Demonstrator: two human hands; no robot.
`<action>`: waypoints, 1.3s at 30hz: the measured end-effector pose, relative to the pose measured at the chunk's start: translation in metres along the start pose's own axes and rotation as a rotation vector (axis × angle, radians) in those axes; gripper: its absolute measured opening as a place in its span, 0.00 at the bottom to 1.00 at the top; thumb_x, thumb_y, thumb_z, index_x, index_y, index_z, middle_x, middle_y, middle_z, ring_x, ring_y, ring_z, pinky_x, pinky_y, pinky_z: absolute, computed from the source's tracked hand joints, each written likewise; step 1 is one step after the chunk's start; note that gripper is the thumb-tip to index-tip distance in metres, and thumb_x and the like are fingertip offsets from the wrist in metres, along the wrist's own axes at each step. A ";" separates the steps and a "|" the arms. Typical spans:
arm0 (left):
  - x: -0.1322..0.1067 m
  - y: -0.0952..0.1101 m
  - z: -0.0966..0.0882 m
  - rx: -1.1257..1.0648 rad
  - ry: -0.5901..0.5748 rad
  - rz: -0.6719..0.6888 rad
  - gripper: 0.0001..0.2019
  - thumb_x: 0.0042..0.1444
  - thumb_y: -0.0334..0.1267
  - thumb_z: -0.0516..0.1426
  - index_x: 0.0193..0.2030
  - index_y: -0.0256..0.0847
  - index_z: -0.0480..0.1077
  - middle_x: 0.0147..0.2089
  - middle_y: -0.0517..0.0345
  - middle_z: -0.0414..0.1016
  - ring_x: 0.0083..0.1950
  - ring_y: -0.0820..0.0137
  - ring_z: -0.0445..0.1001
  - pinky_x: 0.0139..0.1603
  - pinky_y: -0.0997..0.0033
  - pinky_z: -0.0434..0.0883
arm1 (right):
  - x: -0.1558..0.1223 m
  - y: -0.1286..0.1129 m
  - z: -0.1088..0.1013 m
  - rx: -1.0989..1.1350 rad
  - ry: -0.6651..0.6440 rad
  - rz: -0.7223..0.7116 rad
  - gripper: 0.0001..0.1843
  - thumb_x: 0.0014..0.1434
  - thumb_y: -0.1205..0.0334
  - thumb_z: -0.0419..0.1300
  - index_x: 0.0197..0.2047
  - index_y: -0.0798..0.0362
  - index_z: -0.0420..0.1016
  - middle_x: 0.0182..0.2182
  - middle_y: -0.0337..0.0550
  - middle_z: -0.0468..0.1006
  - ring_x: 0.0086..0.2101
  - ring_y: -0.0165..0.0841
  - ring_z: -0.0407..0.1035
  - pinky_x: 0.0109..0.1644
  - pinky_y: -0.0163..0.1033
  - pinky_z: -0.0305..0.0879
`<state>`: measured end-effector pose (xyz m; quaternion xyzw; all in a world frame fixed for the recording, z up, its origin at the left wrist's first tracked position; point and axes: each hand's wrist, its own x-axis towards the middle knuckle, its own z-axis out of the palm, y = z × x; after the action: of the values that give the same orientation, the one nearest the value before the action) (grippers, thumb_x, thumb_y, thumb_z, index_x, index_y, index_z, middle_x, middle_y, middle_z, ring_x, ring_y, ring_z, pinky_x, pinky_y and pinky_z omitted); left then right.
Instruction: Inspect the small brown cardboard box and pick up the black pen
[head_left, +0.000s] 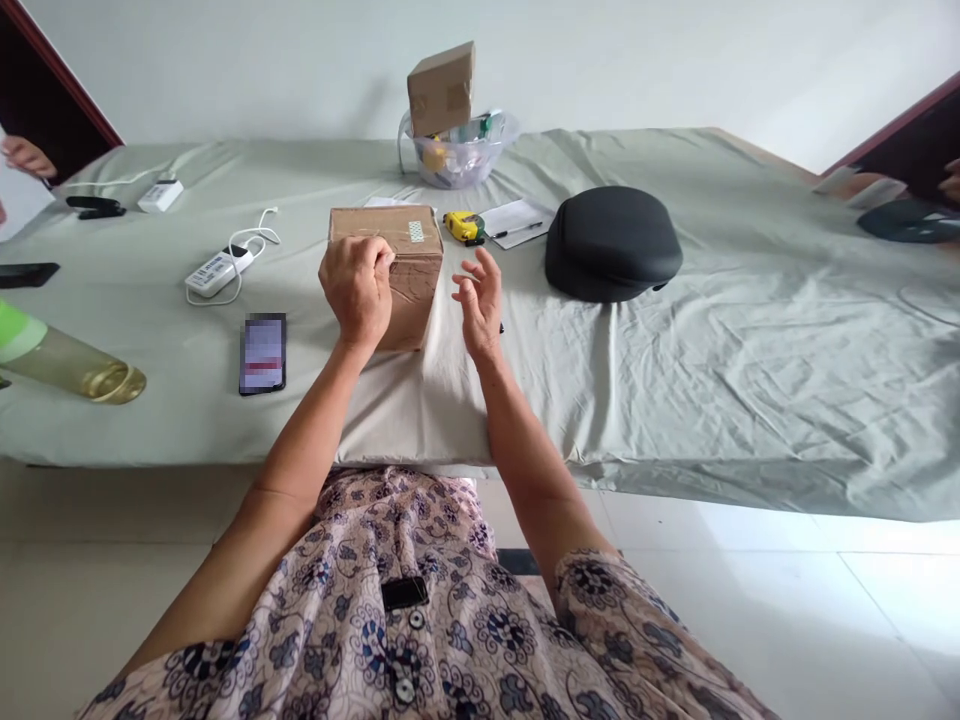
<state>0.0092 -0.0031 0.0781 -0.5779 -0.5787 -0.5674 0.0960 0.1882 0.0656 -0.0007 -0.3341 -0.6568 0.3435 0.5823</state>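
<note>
A brown cardboard box (pixel 411 305) stands upright on the cloth-covered table, with a printed label on its top. My left hand (pixel 358 290) is closed in a pinch at the box's upper front edge; what lies between its fingertips is too small to make out. To the right of the box, my right hand (pixel 480 300) hovers apart from it, fingers spread and slightly bent, holding nothing. Behind that hand lies a yellow tape measure (pixel 463 226). A small dark thing, mostly hidden, shows beside my right wrist.
At the back, a clear plastic basket (pixel 480 160) bears a smaller cardboard box (pixel 441 90). A black case (pixel 615 243) sits right, near paper with a pen (pixel 517 230). Left are a phone (pixel 263 354), a power strip (pixel 217 272) and a bottle (pixel 75 365). Other people's hands show at both sides.
</note>
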 end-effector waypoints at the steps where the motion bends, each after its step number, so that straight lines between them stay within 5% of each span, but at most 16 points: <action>1: -0.001 0.003 0.001 0.009 0.015 -0.008 0.09 0.68 0.43 0.58 0.35 0.46 0.69 0.41 0.53 0.74 0.53 0.57 0.71 0.64 0.54 0.65 | 0.000 -0.008 0.000 0.014 0.003 -0.026 0.42 0.62 0.23 0.49 0.72 0.36 0.57 0.64 0.49 0.69 0.57 0.41 0.72 0.57 0.51 0.73; 5: -0.001 0.011 0.000 0.108 0.036 -0.027 0.10 0.67 0.39 0.59 0.33 0.45 0.69 0.40 0.52 0.74 0.49 0.55 0.70 0.60 0.49 0.64 | -0.001 -0.036 0.011 0.102 0.012 -0.097 0.41 0.62 0.27 0.54 0.70 0.40 0.59 0.71 0.53 0.61 0.62 0.43 0.69 0.60 0.50 0.73; 9: -0.002 0.010 -0.001 0.077 0.021 -0.052 0.09 0.68 0.40 0.58 0.34 0.46 0.69 0.40 0.52 0.72 0.51 0.56 0.69 0.61 0.52 0.64 | 0.001 -0.047 0.028 0.086 -0.004 -0.129 0.36 0.64 0.29 0.52 0.63 0.45 0.67 0.65 0.53 0.68 0.59 0.42 0.71 0.59 0.49 0.74; 19: -0.004 -0.002 0.007 -0.003 0.083 -0.057 0.06 0.66 0.39 0.59 0.35 0.46 0.69 0.39 0.55 0.72 0.52 0.58 0.71 0.62 0.57 0.65 | 0.013 -0.036 0.050 -0.021 0.043 -0.053 0.32 0.66 0.30 0.51 0.63 0.41 0.65 0.57 0.49 0.72 0.58 0.42 0.70 0.53 0.46 0.76; 29: -0.007 0.007 0.004 0.235 0.031 -0.050 0.08 0.69 0.36 0.54 0.36 0.46 0.69 0.41 0.53 0.75 0.50 0.60 0.71 0.58 0.58 0.64 | 0.009 -0.043 0.049 -0.039 0.071 -0.065 0.38 0.61 0.24 0.51 0.61 0.44 0.67 0.54 0.48 0.73 0.51 0.39 0.72 0.48 0.45 0.74; 33: -0.008 0.005 0.007 0.265 0.071 0.005 0.09 0.69 0.37 0.55 0.35 0.47 0.68 0.39 0.54 0.75 0.48 0.60 0.70 0.57 0.58 0.65 | 0.015 -0.037 0.032 -0.071 -0.010 -0.012 0.38 0.62 0.23 0.49 0.61 0.41 0.68 0.53 0.44 0.77 0.51 0.37 0.72 0.50 0.44 0.74; 36: -0.009 0.002 0.010 0.256 0.086 0.034 0.09 0.69 0.37 0.55 0.34 0.46 0.69 0.38 0.54 0.74 0.46 0.61 0.70 0.56 0.57 0.65 | 0.026 -0.020 -0.001 -0.160 -0.111 0.095 0.37 0.69 0.31 0.36 0.64 0.43 0.68 0.51 0.46 0.81 0.51 0.38 0.74 0.54 0.47 0.72; 39: -0.010 0.001 0.012 0.224 0.079 0.025 0.09 0.68 0.37 0.57 0.34 0.46 0.71 0.38 0.53 0.74 0.46 0.62 0.71 0.56 0.55 0.66 | 0.030 -0.001 -0.032 -0.591 -0.080 0.209 0.29 0.69 0.42 0.48 0.60 0.53 0.75 0.53 0.55 0.80 0.53 0.43 0.72 0.62 0.51 0.66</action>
<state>0.0197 0.0007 0.0668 -0.5479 -0.6269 -0.5204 0.1896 0.2169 0.0925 0.0187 -0.5406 -0.7128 0.2084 0.3952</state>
